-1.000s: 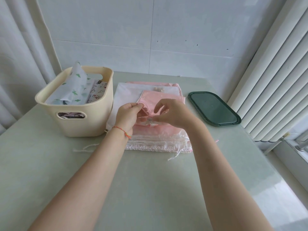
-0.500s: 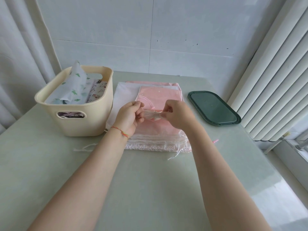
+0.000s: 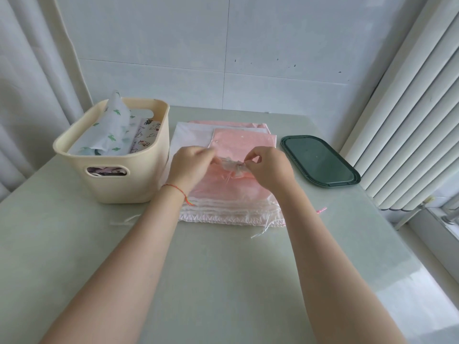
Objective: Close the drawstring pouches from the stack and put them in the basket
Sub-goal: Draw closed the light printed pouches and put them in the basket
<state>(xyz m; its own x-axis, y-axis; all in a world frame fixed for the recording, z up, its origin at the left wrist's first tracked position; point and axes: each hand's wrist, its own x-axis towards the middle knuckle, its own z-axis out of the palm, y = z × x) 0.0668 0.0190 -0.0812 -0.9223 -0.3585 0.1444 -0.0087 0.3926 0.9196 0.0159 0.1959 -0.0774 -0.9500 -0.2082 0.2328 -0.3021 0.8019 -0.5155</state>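
Both hands meet over a stack of pouches on a pale green table. The left hand and right hand each pinch one end of a small pink pouch, its mouth bunched up btwn the fingertips, just above the stack. A cream basket sits just left of the stack w/ printed pouches inside. A dark green tray lies to the right, near the window blinds.
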